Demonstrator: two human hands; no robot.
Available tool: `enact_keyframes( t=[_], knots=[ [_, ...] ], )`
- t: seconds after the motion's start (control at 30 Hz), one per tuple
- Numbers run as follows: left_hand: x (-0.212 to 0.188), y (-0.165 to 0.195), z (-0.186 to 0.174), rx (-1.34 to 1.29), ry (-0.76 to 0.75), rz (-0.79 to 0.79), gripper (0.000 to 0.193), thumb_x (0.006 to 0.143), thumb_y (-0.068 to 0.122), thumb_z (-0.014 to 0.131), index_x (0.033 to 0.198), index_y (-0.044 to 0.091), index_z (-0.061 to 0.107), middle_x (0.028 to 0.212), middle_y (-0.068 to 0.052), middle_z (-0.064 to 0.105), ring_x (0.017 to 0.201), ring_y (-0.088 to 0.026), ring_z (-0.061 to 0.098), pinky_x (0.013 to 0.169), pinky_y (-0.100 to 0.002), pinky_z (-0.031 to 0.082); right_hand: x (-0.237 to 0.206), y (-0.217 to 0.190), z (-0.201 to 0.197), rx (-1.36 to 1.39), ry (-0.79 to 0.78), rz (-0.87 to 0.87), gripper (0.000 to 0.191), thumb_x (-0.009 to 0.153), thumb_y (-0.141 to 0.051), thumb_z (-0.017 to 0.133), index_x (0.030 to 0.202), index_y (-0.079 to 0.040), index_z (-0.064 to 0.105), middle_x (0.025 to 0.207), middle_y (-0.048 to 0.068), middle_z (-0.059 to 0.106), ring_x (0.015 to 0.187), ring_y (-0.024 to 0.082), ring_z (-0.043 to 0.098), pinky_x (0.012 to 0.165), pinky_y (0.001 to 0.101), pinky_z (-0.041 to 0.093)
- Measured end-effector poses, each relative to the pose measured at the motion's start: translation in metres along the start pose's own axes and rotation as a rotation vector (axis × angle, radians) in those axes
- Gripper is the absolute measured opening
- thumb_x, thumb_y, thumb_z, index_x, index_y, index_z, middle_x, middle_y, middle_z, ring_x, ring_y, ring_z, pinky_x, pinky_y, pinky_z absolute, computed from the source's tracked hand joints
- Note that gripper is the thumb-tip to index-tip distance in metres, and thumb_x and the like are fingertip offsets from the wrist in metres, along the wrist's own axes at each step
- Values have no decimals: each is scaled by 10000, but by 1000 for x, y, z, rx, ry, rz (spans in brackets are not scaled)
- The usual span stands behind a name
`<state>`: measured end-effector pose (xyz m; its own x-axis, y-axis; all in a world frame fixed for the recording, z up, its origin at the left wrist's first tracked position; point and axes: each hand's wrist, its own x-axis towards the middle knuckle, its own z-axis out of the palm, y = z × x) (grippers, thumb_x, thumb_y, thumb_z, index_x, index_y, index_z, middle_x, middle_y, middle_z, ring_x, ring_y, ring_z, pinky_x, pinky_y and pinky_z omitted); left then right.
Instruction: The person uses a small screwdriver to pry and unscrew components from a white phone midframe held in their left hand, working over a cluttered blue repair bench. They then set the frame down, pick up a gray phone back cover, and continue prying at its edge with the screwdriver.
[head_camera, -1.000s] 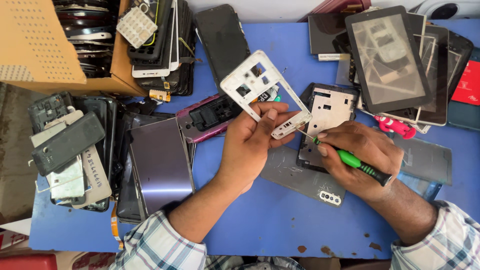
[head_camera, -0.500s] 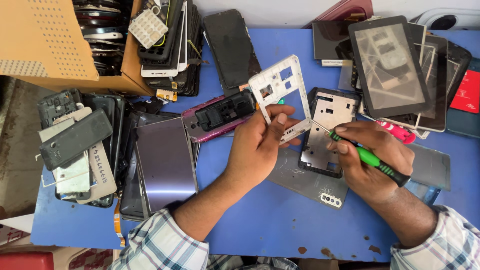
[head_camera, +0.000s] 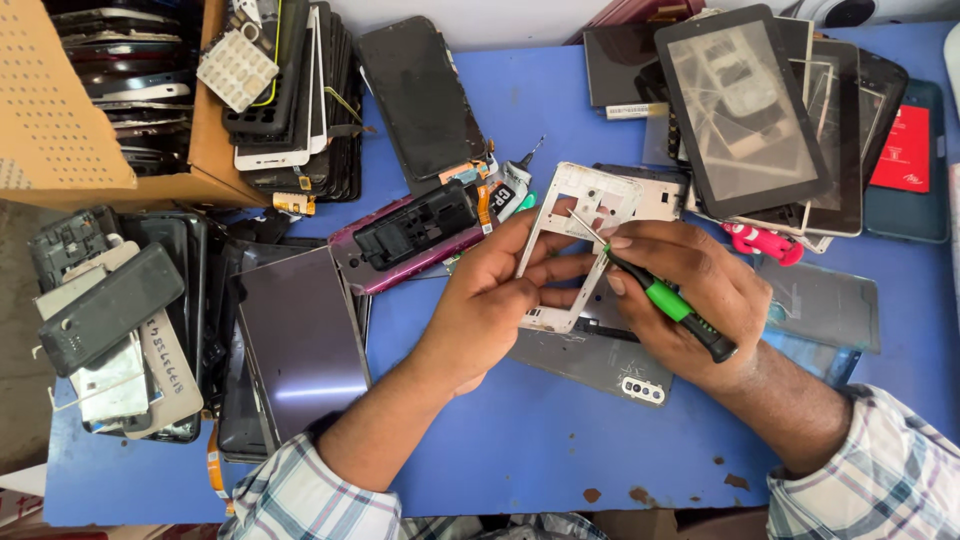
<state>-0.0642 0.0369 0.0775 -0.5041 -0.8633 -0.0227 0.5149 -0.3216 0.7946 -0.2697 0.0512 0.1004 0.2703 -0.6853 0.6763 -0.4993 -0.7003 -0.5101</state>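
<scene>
Blue bench crowded with phone scrap, my left hand (head_camera: 490, 300) is pinching the white phone frame (head_camera: 577, 245) edgewise above the grey back cover (head_camera: 590, 362)—light, thin, probably brittle—while my right hand (head_camera: 700, 290) is gripping the green screwdriver (head_camera: 665, 300).

A white phone frame (head_camera: 578, 245) meets a green-and-black screwdriver (head_camera: 668, 304) above a blue worktop (head_camera: 520, 440). Beside the frame lie a magenta-edged phone (head_camera: 405, 245) and pink piece (head_camera: 762, 243); plaid blue-white sleeves (head_camera: 870, 480), a tan cardboard box (head_camera: 70, 110).
</scene>
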Motion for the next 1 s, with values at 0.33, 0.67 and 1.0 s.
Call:
enact_keyframes(
  t=[0.33,0.67,1.0],
  knots=[
    [-3,11,2,31,34,11,514,989,-95,406,1498,-34,445,1457,-212,584,1346,-303,613,1119,-424,540,1,2,-1,26,-36,-68,293,929,65,746,1173,13,592,1171,215,711,1063,297,760,853,348,631],
    [-3,7,2,53,24,36,404,1105,1,397,1507,-25,440,1422,-193,611,1337,-289,619,1125,-425,534,-2,2,-2,28,37,17,201,980,-12,645,1133,74,547,1188,273,689,985,277,760,810,351,639],
    [-4,3,0,151,6,57,465,1084,-54,383,1546,-5,386,1487,-172,560,1385,-278,581,1152,-418,513,-3,1,-1,-80,33,-59,229,982,68,673,1200,52,606,1206,225,707,1044,279,759,882,322,628]
  ],
)
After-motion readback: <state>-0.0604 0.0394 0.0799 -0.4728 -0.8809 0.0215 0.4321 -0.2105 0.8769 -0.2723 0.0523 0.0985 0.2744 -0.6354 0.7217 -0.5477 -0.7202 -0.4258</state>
